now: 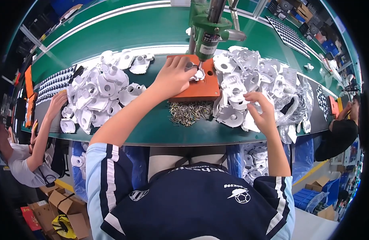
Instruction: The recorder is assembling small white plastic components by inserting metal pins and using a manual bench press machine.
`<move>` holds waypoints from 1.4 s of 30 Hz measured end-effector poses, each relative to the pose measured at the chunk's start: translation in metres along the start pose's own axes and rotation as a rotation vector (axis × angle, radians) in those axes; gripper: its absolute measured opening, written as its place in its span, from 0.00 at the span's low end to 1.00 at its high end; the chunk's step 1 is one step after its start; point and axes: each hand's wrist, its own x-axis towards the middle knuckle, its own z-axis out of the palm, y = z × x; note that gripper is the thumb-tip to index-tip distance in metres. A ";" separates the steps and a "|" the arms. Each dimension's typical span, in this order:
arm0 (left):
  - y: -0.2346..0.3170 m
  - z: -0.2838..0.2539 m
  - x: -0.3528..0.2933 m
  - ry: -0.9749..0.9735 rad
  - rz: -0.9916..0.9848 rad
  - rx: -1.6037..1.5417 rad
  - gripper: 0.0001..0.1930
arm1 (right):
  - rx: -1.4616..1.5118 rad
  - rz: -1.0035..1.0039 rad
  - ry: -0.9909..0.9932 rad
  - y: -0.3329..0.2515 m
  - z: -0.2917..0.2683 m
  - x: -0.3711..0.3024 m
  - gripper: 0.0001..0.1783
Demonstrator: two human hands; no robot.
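Note:
My left hand (175,78) reaches across to the orange block (200,93). Its fingers are closed on a small white plastic part (199,75), which sits on the block right under the tip of a green press (209,36). Part of that piece is hidden by my fingers. At the near edge of the right-hand heap of white plastic housings (233,90), my right hand (263,112) has its fingers curved and apart, with nothing visible between them. Many small metal pins or screws (190,114) lie loose in front of the block.
Another heap of white housings (98,90) lies to the left, beside a co-worker's hand (58,100). Clear plastic bags (294,100) lie at the right. Trays of small dark parts (54,86) stand farther out. A second person (340,132) is at the far right.

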 end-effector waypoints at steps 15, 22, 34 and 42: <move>0.004 0.006 -0.004 -0.127 -0.041 -0.260 0.20 | 0.068 0.049 -0.030 0.000 0.000 0.000 0.08; 0.035 -0.004 -0.015 -0.055 -0.185 -0.247 0.30 | 0.045 -0.016 -0.027 -0.002 -0.014 0.024 0.07; 0.053 0.012 -0.008 0.023 -0.329 -0.033 0.44 | 0.123 -0.206 0.113 -0.011 -0.030 0.153 0.09; 0.057 0.012 -0.005 -0.001 -0.316 -0.083 0.45 | 0.001 -0.471 0.502 0.049 -0.057 0.333 0.16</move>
